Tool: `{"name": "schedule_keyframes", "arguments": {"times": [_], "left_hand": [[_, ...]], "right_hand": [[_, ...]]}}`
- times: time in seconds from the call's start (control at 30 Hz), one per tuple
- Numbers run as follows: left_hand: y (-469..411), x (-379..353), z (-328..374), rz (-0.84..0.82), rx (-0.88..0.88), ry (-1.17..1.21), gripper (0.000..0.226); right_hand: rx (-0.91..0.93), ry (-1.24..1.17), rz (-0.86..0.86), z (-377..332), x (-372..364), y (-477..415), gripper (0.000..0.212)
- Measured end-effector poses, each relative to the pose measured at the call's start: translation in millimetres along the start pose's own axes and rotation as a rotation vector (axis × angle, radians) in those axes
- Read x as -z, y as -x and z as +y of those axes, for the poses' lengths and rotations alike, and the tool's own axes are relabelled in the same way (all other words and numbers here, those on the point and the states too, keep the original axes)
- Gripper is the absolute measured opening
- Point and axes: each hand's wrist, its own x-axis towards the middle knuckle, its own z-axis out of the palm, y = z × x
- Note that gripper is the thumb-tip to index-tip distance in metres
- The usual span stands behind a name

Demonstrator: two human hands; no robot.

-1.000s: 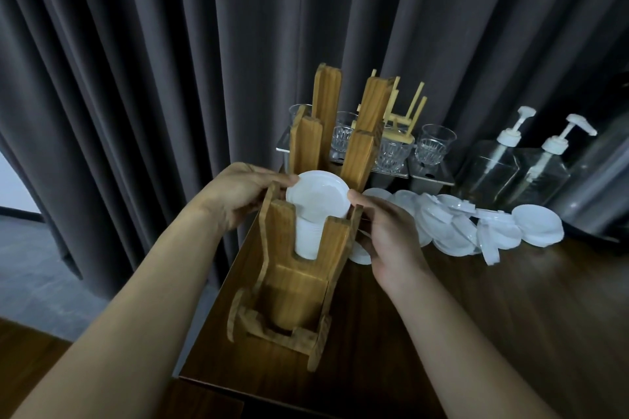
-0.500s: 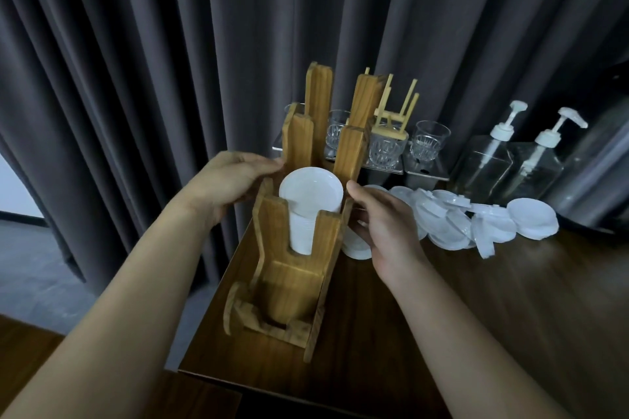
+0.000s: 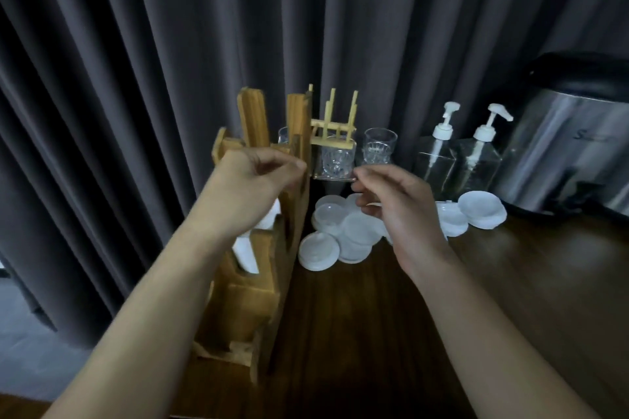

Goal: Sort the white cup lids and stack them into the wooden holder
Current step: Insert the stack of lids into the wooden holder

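1. Left hand: raised in front of the upper posts of the wooden holder. Its fingers are curled into the palm with the thumb alongside. The frame is blurred there, so it cannot be told whether they pinch anything or touch the post.
2. Right hand: up in the air, level with the left fingers and apart from them. Its fingers are loosely curled and slightly spread, with no lid seen between them.
3. Stacked lids: a white column in the holder's front slot, below the left fingers and partly hidden by the left wrist.
4. Loose lids: an overlapping pile flat on the tabletop, directly under the right fingers and just beside the holder. One lid lies at the near edge of the pile.
5. More lids: two or so lie flat further out, past the right hand, and part of them is hidden by it.
6. Small wooden rack: sits on a clear tray behind the gap between the two sets of fingers.
7. Glasses: cut-pattern tumblers stand beyond the right fingers, next to the rack.
8. Pump bottles: two clear ones stand upright side by side, beyond the right hand and outward from it.
9. Steel urn: at the far outer side, well apart from both hands.
10. Dark curtain: hangs behind everything.
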Motion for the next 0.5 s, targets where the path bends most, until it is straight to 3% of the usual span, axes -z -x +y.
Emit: {"name": "schedule_keyframes", "arguments": {"times": [0.23, 0.5], "left_hand": [[-4, -103, 2, -0.074, -0.060, -0.002, 0.016], [-10, -234, -30, -0.196, 0.085, 0.065, 0.019]], "right_hand": [[0.063, 0.079, 0.063, 7, 76, -10, 0.009], [-0.046, 0.255, 0.074, 68, 186, -34, 0.012]]}}
